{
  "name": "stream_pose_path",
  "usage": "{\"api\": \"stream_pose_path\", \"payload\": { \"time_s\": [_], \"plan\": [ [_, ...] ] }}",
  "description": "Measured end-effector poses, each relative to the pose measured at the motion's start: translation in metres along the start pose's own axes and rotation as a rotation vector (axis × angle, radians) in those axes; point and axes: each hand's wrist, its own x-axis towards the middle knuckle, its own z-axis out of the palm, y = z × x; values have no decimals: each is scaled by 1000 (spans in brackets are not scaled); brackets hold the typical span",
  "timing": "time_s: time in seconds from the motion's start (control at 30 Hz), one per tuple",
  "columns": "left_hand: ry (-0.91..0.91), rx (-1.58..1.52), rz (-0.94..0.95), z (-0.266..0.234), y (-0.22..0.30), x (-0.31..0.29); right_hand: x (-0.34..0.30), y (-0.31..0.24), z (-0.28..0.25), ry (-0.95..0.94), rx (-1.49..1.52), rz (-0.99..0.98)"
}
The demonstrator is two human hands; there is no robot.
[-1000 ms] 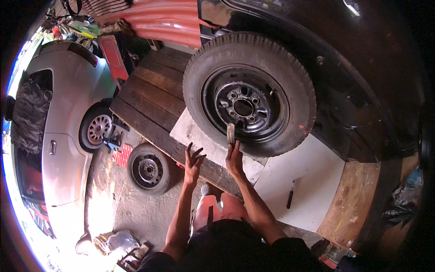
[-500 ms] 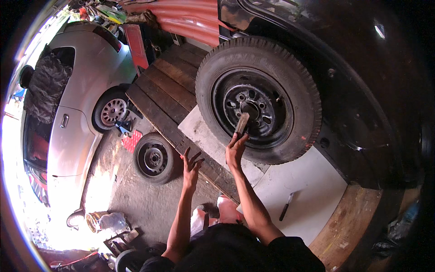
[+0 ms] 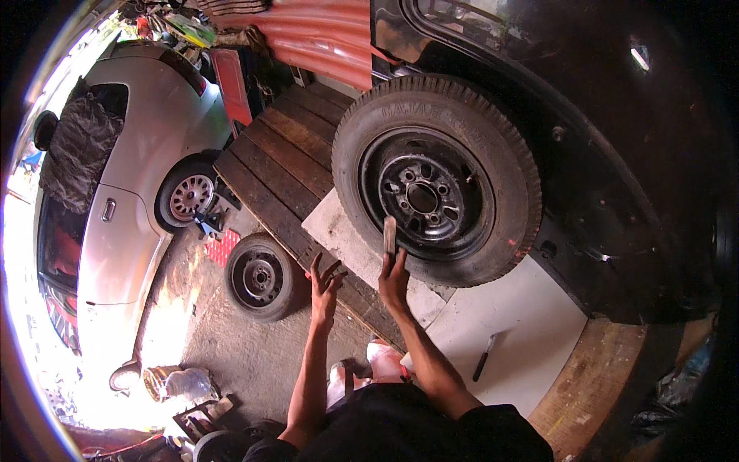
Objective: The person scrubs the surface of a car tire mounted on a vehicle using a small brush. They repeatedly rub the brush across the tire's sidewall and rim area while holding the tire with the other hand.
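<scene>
A large black tyre on a dark steel wheel rim [image 3: 439, 165] stands tilted on a white board, against a dark vehicle body. My right hand [image 3: 394, 286] is closed round a flat, pale-tipped tool that looks like a paintbrush [image 3: 390, 233]. Its tip points up in front of the lower left part of the rim; whether it touches cannot be told. My left hand [image 3: 327, 286] is held up left of the tyre, fingers spread and holding nothing. A black-handled tool with a short metal end [image 3: 483, 358] lies on the white board [image 3: 531, 316] to the right of my right forearm.
A wooden plank platform [image 3: 269, 169] lies behind and left of the tyre. A smaller wheel [image 3: 262, 277] lies on the concrete floor. Farther left stands a silver car [image 3: 131, 231], with a blue jack stand [image 3: 208, 223] by its wheel. Red corrugated sheeting [image 3: 308, 35] is at the back.
My right hand has drawn the brush down and left, away from the hub hole toward the rim's lower left. The left hand stays nearly where it was.
</scene>
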Motion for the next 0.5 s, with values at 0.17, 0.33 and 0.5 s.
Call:
{"api": "stream_pose_path", "payload": {
  "time_s": [0.17, 0.33, 0.5],
  "plan": [
    [-11, 16, 26, -11, -8, -3, 87, -48, -80, -53, -368, -155],
    [-54, 11, -2, -5, -17, -2, 47, 9, -56, -118, -449, -282],
    [-30, 6, 1, -13, -18, -2, 81, -34, -76, -103, -446, -218]
  ]
}}
